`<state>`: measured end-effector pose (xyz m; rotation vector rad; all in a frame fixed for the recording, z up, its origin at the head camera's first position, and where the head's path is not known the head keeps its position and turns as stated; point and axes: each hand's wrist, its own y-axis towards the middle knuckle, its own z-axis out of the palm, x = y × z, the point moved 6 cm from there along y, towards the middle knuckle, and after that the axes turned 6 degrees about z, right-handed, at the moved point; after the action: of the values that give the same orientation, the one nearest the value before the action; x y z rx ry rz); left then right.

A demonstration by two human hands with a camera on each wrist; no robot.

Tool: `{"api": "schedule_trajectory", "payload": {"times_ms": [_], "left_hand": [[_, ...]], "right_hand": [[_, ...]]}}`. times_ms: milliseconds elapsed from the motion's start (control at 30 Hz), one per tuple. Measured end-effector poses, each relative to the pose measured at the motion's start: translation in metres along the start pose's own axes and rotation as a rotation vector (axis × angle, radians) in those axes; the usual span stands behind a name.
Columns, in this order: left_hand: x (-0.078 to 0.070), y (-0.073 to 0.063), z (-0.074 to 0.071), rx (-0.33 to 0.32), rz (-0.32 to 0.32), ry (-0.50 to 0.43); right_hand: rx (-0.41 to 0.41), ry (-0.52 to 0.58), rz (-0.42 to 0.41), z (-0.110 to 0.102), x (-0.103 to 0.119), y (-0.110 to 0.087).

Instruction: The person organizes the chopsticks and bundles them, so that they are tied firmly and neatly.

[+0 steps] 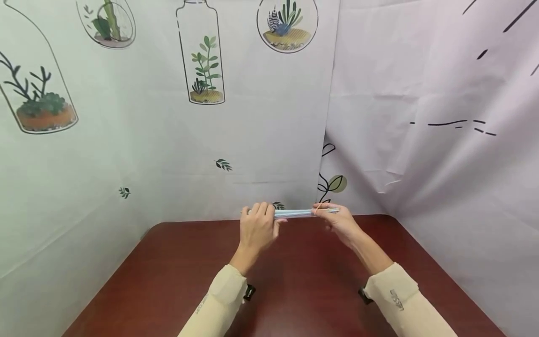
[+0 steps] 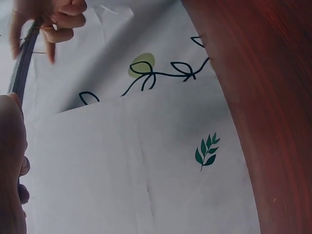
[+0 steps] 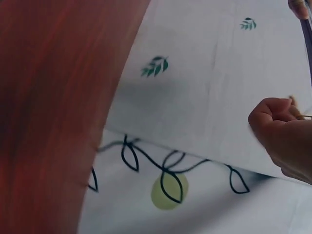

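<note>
A slim bundle of pale blue and white straw-like sticks (image 1: 294,214) is held level above the far edge of the table. My left hand (image 1: 258,229) grips its left part, fingers wrapped over the top. At the right end, my right hand (image 1: 343,225) holds a thin, orange-tan rubber band (image 1: 318,206) that loops about the bundle. In the left wrist view the bundle (image 2: 23,68) looks dark, and the band stretches across the fingers of the right hand (image 2: 63,22). The right wrist view has the right hand (image 3: 287,131) with curled fingers beside the bundle (image 3: 307,41).
Beneath the hands lies a dark red wooden table (image 1: 290,281) with rounded far corners. White cloth (image 1: 269,131) printed with plants and jars hangs behind it and along both sides, close to the table's edges.
</note>
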<state>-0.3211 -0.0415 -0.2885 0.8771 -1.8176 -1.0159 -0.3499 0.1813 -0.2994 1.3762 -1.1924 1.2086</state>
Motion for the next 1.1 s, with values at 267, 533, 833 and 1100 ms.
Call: {"api": "schedule_trajectory", "payload": {"times_ms": [267, 533, 833, 1100], "left_hand": [[-0.008, -0.001, 0.002, -0.024, 0.036, 0.022], [-0.005, 0.000, 0.002, -0.034, -0.010, 0.031], [0.008, -0.004, 0.001, -0.028, -0.067, 0.040], [0.003, -0.007, 0.001, -0.030, -0.101, 0.051]], "right_hand": [[-0.145, -0.673, -0.320, -0.004, 0.025, -0.009], [-0.329, -0.928, -0.984, 0.017, 0.041, -0.042], [-0.402, -0.925, -1.526, 0.045, 0.029, -0.067], [-0.494, -0.739, -1.244, 0.034, 0.015, -0.072]]}}
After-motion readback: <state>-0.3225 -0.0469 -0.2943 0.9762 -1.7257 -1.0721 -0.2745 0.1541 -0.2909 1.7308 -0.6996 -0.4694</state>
